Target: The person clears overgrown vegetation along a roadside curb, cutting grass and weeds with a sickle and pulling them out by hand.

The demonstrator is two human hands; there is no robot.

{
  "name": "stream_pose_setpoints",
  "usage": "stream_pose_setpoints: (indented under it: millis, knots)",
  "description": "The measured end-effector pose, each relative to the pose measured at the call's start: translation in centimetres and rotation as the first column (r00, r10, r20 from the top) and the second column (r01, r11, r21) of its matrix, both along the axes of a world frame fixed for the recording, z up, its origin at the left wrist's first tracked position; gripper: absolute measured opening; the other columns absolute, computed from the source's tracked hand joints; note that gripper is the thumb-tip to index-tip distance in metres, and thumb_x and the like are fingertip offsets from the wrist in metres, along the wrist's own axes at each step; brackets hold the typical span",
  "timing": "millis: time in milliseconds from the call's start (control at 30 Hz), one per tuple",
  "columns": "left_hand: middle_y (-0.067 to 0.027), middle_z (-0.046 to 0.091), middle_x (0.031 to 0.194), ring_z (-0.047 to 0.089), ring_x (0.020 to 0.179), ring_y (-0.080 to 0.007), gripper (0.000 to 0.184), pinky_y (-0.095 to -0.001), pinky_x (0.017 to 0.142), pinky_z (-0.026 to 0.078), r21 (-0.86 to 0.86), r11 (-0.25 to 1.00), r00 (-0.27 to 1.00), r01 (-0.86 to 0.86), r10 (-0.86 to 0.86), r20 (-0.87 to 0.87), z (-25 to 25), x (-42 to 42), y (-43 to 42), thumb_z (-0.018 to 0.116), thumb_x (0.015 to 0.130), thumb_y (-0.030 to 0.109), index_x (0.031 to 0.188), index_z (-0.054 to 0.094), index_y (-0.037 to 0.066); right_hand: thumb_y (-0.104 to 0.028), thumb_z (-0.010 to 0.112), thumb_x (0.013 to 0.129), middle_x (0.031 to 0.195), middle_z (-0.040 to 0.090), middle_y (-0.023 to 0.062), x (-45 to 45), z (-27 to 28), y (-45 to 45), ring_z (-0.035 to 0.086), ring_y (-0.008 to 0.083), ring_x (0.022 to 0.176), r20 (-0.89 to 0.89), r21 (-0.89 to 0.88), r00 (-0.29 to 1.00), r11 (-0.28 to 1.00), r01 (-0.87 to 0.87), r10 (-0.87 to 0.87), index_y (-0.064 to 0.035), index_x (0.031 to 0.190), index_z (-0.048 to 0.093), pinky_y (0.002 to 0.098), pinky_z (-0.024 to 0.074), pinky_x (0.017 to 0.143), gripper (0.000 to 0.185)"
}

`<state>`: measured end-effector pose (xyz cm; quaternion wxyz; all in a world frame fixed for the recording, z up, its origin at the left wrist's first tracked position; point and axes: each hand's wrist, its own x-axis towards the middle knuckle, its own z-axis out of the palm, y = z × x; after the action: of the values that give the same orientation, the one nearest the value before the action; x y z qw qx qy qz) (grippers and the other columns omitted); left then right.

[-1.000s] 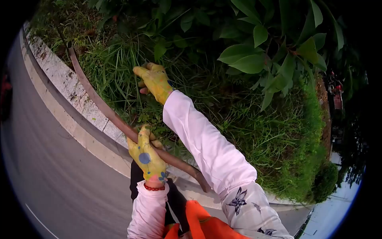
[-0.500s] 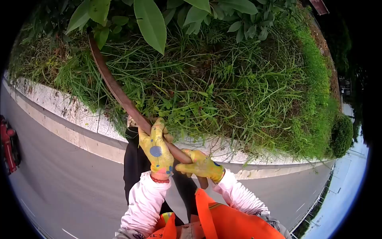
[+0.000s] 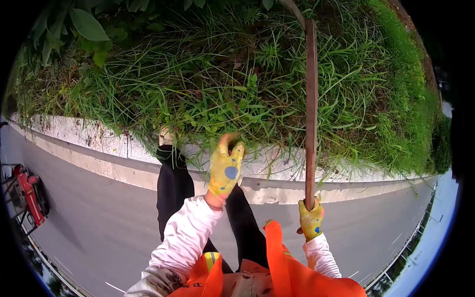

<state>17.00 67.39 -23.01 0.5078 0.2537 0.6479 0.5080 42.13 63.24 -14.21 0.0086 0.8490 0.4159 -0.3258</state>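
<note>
My right hand, in a yellow patterned glove, is closed round the lower end of a long wooden tool handle. The handle stands nearly upright in view, reaching over the curb and grass. A thin curved neck joins its far end; the tool's head is out of view, and the bent neck resembles a hoe's. My left hand, gloved alike, hovers above the curb edge near my legs. Its fingers are loosely curled and apart, slightly blurred, with nothing seen in them.
Tall grass and weeds grow behind a pale stone curb. Leafy branches hang at the upper left. Grey road lies on my side, with a red vehicle at the left. One shoe rests at the curb.
My left hand has let go of the handle. My right hand has moved right with it, and the handle has swung from slanting left to nearly upright. The red vehicle shows more fully.
</note>
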Motion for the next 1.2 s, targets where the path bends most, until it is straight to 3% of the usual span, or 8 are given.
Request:
stream_pose_setpoints:
  millis: [133, 333, 400, 467, 567, 800, 1067, 1200]
  knots:
    - [-0.0183, 0.053, 0.125, 0.063, 0.091, -0.0224, 0.047, -0.0292, 0.073, 0.051, 0.065, 0.997, 0.942, 0.048, -0.023, -0.334, -1.6, -0.9, -0.2, 0.059, 0.09, 0.014, 0.131, 0.043, -0.002, -0.019, 0.069, 0.076, 0.066, 0.057, 0.0084, 3.6, 0.2, -2.8, 0.054, 0.021, 0.056, -0.029, 0.002, 0.99, 0.99, 0.141, -0.14, 0.0006, 0.089, 0.057, 0.036, 0.0443, 0.054, 0.026]
    - [-0.0096, 0.062, 0.111, 0.064, 0.072, -0.0118, 0.029, -0.0206, 0.06, 0.047, 0.037, 0.924, 0.925, -0.381, 0.381, 0.008, 1.7, -1.6, 0.6, 0.051, 0.095, 0.01, 0.122, 0.05, -0.001, -0.014, 0.069, 0.076, 0.062, 0.055, 0.0036, 10.9, -2.8, -13.5, 0.055, 0.0157, 0.055, -0.102, 0.156, 0.994, 0.987, 0.046, -0.03, 0.0, 0.093, 0.06, 0.0329, 0.0472, 0.053, 0.024]
    - [-0.0087, 0.063, 0.111, 0.062, 0.067, -0.0095, 0.026, -0.0186, 0.056, 0.043, 0.038, 0.89, 0.888, -0.454, 0.455, -0.058, 2.5, -2.6, 0.9, 0.051, 0.096, 0.01, 0.12, 0.051, 0.001, -0.018, 0.07, 0.077, 0.059, 0.055, 0.0023, 11.5, -3.0, -13.6, 0.053, 0.0148, 0.048, -0.344, -0.288, 0.907, 0.947, 0.144, -0.243, -0.0022, 0.09, 0.061, 0.0325, 0.0448, 0.047, 0.022]
    - [-0.008, 0.065, 0.101, 0.059, 0.062, -0.0069, 0.023, -0.0175, 0.053, 0.041, 0.123, 0.847, 0.847, -0.518, 0.528, -0.066, 2.4, -3.1, 1.0, 0.05, 0.096, 0.011, 0.116, 0.053, 0.001, -0.021, 0.07, 0.077, 0.06, 0.057, 0.0055, 11.3, -3.3, -14.1, 0.056, 0.0172, 0.053, -0.301, -0.347, 0.923, 0.929, 0.127, -0.238, 0.0, 0.088, 0.062, 0.0346, 0.0468, 0.051, 0.025]
    - [-0.007, 0.065, 0.09, 0.055, 0.058, -0.0058, 0.023, -0.0174, 0.051, 0.039, 0.112, 0.811, 0.815, -0.575, 0.579, -0.015, 2.5, -3.5, 0.3, 0.05, 0.096, 0.013, 0.116, 0.054, 0.0, -0.033, 0.069, 0.078, 0.074, 0.066, 0.0206, 11.9, -4.1, -16.4, 0.066, 0.0339, 0.069, -0.153, -0.331, 0.979, 0.927, -0.178, 0.133, 0.0011, 0.089, 0.061, 0.0411, 0.0493, 0.063, 0.036]
    - [-0.0011, 0.055, 0.066, 0.043, 0.045, -0.0052, 0.028, -0.0176, 0.043, 0.032, 0.067, 0.803, 0.805, -0.592, 0.592, 0.017, 4.0, -3.0, 0.3, 0.049, 0.097, 0.024, 0.112, 0.055, 0.001, -0.038, 0.07, 0.077, 0.085, 0.065, 0.024, 5.9, -11.1, -12.9, 0.062, 0.0424, 0.085, -0.308, -0.372, 0.91, 0.845, -0.384, 0.278, -0.0017, 0.092, 0.06, 0.0466, 0.0475, 0.071, 0.04]
    - [-0.0027, 0.059, 0.079, 0.054, 0.062, -0.0083, 0.029, -0.0207, 0.056, 0.043, -0.322, 0.886, 0.853, -0.334, 0.429, 0.297, 0.9, 0.9, -2.4, 0.053, 0.094, 0.026, 0.111, 0.055, 0.003, -0.016, 0.073, 0.078, 0.054, 0.049, 0.0041, -10.5, -21.8, 8.8, 0.044, 0.016, 0.04, -0.516, -0.427, 0.829, 0.904, -0.032, -0.215, -0.0024, 0.065, 0.054, 0.0326, 0.0353, 0.037, 0.027]
    - [-0.0085, 0.058, 0.106, 0.058, 0.092, -0.0145, 0.038, -0.0268, 0.075, 0.048, -0.248, 0.964, 0.979, -0.093, 0.134, 0.156, -1.6, 3.9, -4.7, 0.061, 0.091, 0.018, 0.121, 0.049, -0.002, -0.023, 0.066, 0.085, 0.058, 0.055, 0.0045, -9.6, -19.6, 6.2, 0.046, 0.0137, 0.042, -0.74, -0.59, 0.395, 0.807, 0.008, -0.545, -0.004, 0.077, 0.06, 0.0282, 0.0384, 0.041, 0.022]
